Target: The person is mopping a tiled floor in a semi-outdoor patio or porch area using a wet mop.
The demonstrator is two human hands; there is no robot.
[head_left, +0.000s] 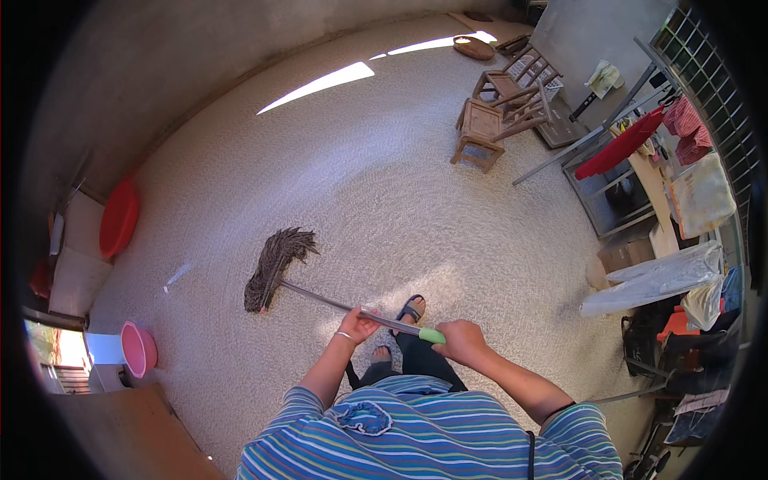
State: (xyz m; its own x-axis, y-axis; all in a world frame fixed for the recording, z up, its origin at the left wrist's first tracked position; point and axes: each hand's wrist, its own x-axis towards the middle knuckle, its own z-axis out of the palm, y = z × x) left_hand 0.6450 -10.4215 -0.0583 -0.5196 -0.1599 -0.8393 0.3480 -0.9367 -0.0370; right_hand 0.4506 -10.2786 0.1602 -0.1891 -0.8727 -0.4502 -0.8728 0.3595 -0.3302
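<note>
A mop [276, 264] with a dark grey, shaggy head lies against the pale speckled floor, ahead and to the left of my feet. Its metal pole slants back toward me and ends in a green grip. My left hand [358, 326], with a bangle at the wrist, is closed around the middle of the pole. At the upper end, my right hand [464, 342] wraps round the pole beside the green grip [432, 336]. Both my sandalled feet stand beneath the pole.
Two wooden chairs [482, 124] stand at the far right, with a round woven basket [474, 48] behind them. Along the right are a rack with a red cloth [620, 144] and a plastic sheet [652, 280]. A pink basin [138, 350] and a red basin [119, 218] are at left.
</note>
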